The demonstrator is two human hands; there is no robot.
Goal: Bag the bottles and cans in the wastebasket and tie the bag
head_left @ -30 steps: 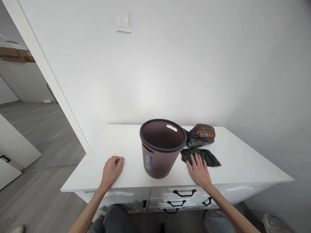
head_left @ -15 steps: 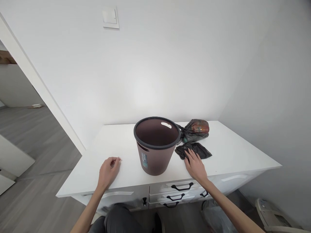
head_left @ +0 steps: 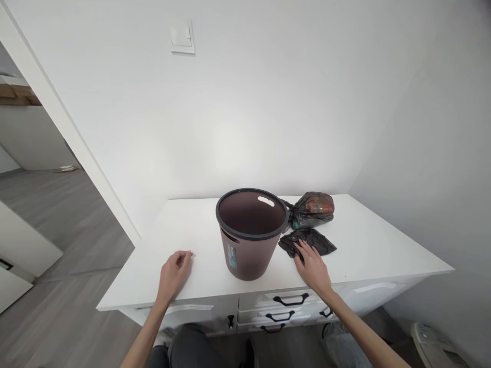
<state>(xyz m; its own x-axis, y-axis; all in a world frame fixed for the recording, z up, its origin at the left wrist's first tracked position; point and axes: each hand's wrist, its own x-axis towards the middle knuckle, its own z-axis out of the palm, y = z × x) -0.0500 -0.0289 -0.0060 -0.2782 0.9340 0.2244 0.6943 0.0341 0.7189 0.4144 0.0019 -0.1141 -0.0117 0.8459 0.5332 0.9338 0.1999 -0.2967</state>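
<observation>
A brownish-purple trash can [head_left: 249, 258] with a dark rim stands upright on the white cabinet top [head_left: 199, 217], between my hands. To its left, my left hand [head_left: 173, 276] rests on the surface with fingers curled and thumb and finger tips together; nothing shows in it. On the right, my right hand [head_left: 311, 263] lies flat with fingers spread over a folded black plastic bag [head_left: 324, 245], touching it. Behind that bag lies a knotted black plastic bag [head_left: 307, 220] with a reddish-orange thing inside. The can's bottom inside is hidden.
A white wall [head_left: 238, 102] with a light switch [head_left: 182, 37] rises behind the cabinet. Below its top are drawers with black handles [head_left: 289, 300]. On the floor at lower right are a clear plastic bag [head_left: 343, 345] and a pale appliance [head_left: 433, 342]. A doorway opens at left.
The view has shifted slightly, so everything appears a little farther right and lower. Both hands keep nearly the same place on the cabinet top, and the trash can and bags stay put.
</observation>
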